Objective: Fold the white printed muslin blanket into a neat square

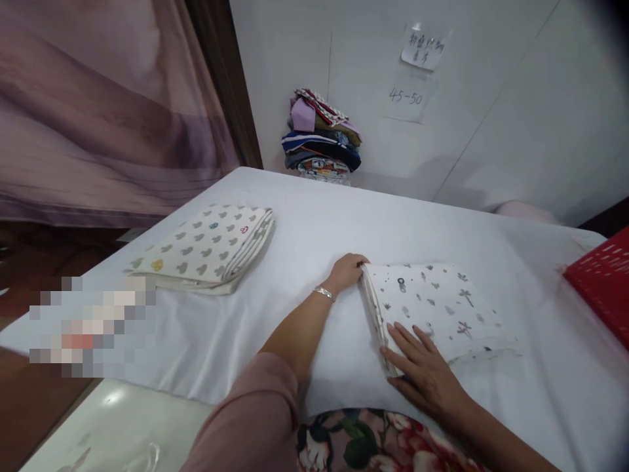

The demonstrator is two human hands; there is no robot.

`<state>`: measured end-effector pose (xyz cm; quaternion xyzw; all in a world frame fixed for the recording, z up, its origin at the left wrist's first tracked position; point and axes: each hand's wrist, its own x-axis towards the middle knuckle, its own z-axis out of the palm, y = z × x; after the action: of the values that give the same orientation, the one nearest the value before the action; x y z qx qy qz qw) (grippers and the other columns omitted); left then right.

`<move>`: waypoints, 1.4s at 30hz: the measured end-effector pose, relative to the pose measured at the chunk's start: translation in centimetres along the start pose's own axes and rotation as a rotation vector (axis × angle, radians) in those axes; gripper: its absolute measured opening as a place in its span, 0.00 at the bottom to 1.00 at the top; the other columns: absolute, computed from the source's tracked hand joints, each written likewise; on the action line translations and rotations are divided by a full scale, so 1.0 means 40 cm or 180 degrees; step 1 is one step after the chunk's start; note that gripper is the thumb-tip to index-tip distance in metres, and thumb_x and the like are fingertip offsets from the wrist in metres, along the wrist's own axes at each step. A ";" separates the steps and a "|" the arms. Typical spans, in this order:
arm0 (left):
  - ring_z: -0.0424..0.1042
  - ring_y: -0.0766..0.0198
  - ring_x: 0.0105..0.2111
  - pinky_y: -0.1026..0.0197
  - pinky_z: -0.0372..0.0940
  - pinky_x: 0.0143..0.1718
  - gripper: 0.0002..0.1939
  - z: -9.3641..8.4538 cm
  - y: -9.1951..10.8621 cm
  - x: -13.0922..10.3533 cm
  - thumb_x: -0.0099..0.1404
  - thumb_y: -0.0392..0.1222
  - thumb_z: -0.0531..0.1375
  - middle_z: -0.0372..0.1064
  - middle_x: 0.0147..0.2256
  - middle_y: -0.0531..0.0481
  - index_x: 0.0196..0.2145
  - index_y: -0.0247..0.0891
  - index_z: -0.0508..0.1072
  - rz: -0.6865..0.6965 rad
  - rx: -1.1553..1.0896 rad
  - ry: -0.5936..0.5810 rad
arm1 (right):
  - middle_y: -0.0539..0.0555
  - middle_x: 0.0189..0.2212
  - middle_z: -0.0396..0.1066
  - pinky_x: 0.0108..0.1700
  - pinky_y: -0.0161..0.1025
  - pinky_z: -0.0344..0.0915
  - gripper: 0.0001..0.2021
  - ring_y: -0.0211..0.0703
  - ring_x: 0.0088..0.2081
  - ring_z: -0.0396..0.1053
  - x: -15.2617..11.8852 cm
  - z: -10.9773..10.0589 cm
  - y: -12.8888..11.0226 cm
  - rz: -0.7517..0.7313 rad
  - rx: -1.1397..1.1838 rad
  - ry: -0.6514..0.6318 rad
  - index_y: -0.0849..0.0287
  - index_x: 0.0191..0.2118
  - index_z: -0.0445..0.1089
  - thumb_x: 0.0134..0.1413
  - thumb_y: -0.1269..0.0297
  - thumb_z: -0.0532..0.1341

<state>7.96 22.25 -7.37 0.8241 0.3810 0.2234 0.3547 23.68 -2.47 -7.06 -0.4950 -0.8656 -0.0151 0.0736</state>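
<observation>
A folded white cloth (pixel 442 298) with small grey and dark prints lies flat on the white-covered table, right of centre. At its far left corner, my left hand (pixel 348 269) has its fingers closed on the layered edge; the fingertips are partly hidden. My right hand (pixel 423 372) rests palm down over the near left corner, fingers stretched out and slightly apart. Across the table to the left is a second folded cloth (pixel 201 246), off-white with grey mushroom-like prints and a few coloured ones. Neither hand touches that one.
The white sheet (pixel 304 223) covering the table shows some wrinkles. A red plastic basket (pixel 602 285) stands at the right edge. Behind the table, folded fabrics (pixel 322 141) are stacked against the wall. A pinkish curtain (pixel 113 111) hangs at left; a blurred-out patch covers the table's left corner.
</observation>
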 end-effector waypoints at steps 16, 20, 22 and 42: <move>0.67 0.64 0.44 0.57 0.53 0.55 0.22 0.009 -0.020 0.019 0.51 0.27 0.52 0.73 0.38 0.54 0.38 0.44 0.76 0.0561 0.0070 0.0061 | 0.58 0.64 0.44 0.59 0.59 0.50 0.22 0.55 0.63 0.45 -0.001 0.000 0.005 -0.0106 -0.0029 0.0107 0.50 0.57 0.61 0.56 0.64 0.56; 0.67 0.63 0.43 0.51 0.44 0.60 0.20 0.008 -0.036 0.030 0.50 0.27 0.53 0.73 0.36 0.54 0.34 0.45 0.77 0.0348 0.0054 0.0149 | 0.57 0.64 0.44 0.59 0.59 0.50 0.21 0.54 0.63 0.45 0.005 -0.003 0.003 -0.0089 0.0042 0.0158 0.50 0.56 0.62 0.56 0.65 0.56; 0.67 0.63 0.44 0.50 0.42 0.60 0.20 0.007 -0.037 0.029 0.50 0.28 0.53 0.73 0.37 0.54 0.35 0.45 0.77 0.0323 0.0052 0.0082 | 0.57 0.64 0.43 0.59 0.58 0.50 0.21 0.53 0.64 0.44 0.008 -0.010 0.001 -0.0064 0.0068 0.0152 0.50 0.56 0.62 0.56 0.66 0.56; 0.49 0.58 0.61 0.46 0.35 0.63 0.25 -0.087 -0.010 -0.011 0.59 0.40 0.51 0.66 0.52 0.57 0.54 0.50 0.66 0.0130 -0.0378 -0.1160 | 0.56 0.65 0.42 0.61 0.57 0.46 0.26 0.51 0.65 0.41 0.005 -0.054 -0.001 0.0129 0.0424 -0.0256 0.49 0.62 0.53 0.58 0.59 0.55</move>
<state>5.28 23.52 -5.44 0.8361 0.2797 0.0997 0.4612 23.79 -2.54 -4.90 -0.5066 -0.8568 0.0639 0.0718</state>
